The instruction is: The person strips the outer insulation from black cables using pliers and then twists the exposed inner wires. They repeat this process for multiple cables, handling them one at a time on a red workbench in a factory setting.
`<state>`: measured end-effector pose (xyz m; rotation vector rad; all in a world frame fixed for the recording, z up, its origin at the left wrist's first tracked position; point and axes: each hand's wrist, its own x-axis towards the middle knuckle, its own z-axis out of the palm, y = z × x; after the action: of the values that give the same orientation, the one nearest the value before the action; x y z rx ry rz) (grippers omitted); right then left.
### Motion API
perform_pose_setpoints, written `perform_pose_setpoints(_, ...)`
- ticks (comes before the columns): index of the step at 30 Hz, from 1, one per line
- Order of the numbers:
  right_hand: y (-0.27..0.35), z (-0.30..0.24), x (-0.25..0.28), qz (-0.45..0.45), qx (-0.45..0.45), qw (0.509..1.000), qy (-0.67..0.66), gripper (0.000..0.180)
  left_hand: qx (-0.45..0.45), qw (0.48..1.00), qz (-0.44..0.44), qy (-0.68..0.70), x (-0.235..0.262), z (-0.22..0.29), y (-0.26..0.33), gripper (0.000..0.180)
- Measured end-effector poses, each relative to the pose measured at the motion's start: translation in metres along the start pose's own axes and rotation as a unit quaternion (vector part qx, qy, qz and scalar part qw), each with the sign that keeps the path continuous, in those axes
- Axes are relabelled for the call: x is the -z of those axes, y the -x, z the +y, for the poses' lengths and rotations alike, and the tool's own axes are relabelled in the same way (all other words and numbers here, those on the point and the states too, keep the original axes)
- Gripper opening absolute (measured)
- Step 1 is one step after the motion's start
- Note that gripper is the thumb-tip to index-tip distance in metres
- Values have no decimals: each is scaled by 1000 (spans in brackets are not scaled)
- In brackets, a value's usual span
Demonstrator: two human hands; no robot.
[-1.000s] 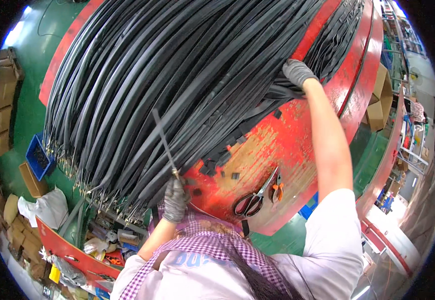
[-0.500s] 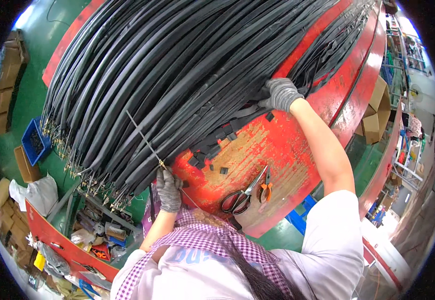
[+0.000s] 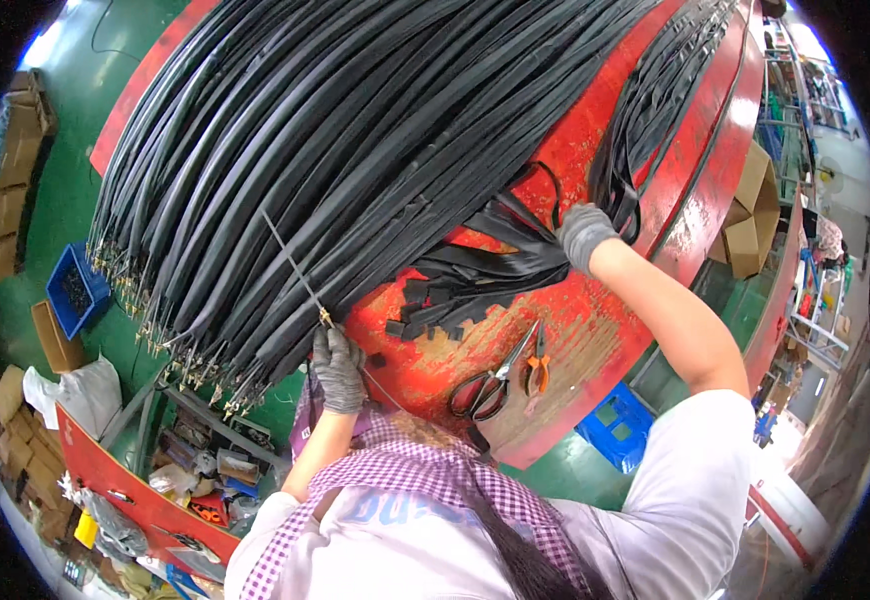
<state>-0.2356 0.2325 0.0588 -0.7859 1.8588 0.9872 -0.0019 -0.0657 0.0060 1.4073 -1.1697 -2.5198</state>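
My left hand (image 3: 339,374), in a grey glove, is closed around the lower end of a thin metal rod (image 3: 293,264). A brass-coloured fitting (image 3: 326,318) shows just above its fingers. The rod slants up over a thick row of long black sleeved cables (image 3: 355,150). My gloved right hand (image 3: 587,238) is closed on a bundle of flat black strips (image 3: 500,270). Their cut ends fan out to the left over the worn red table (image 3: 425,375), and the rest runs up to the far right. Scissors (image 3: 493,388) and orange-handled pliers (image 3: 537,370) lie nearer me.
A blue bin (image 3: 77,292) of small dark parts stands on the green floor at left, beside a white sack (image 3: 80,392). A blue plastic crate (image 3: 617,428) lies below the table's right edge. Beyond it is an open cardboard box (image 3: 750,215).
My right hand has moved right and slightly nearer, drawing the black strips away from the cable row and baring red table between them. The left hand still holds the rod in nearly the same place.
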Motion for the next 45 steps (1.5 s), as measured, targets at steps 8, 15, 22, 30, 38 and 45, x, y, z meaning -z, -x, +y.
perform_pose_setpoints(8,-34,-23,35,356,-182,871,-287,79,28,999,-30,-1,2,2,-1,11)
perform_pose_setpoints(15,-57,-72,7,575,-100,779,-232,25,28,997,-73,16,12,-1,-5,13)
perform_pose_setpoints(22,-5,-116,55,402,-131,807,-412,59,-15,995,-93,26,5,8,-5,9)
perform_pose_setpoints(30,-6,-130,48,340,-25,857,-388,18,-47,996,-75,-11,-14,15,0,13)
perform_pose_setpoints(38,70,-96,38,372,148,912,-92,8,-40,996,-77,-10,-12,20,-3,12)
perform_pose_setpoints(45,130,-76,35,262,212,940,-49,17,-48,994,-96,9,-2,22,-7,13)
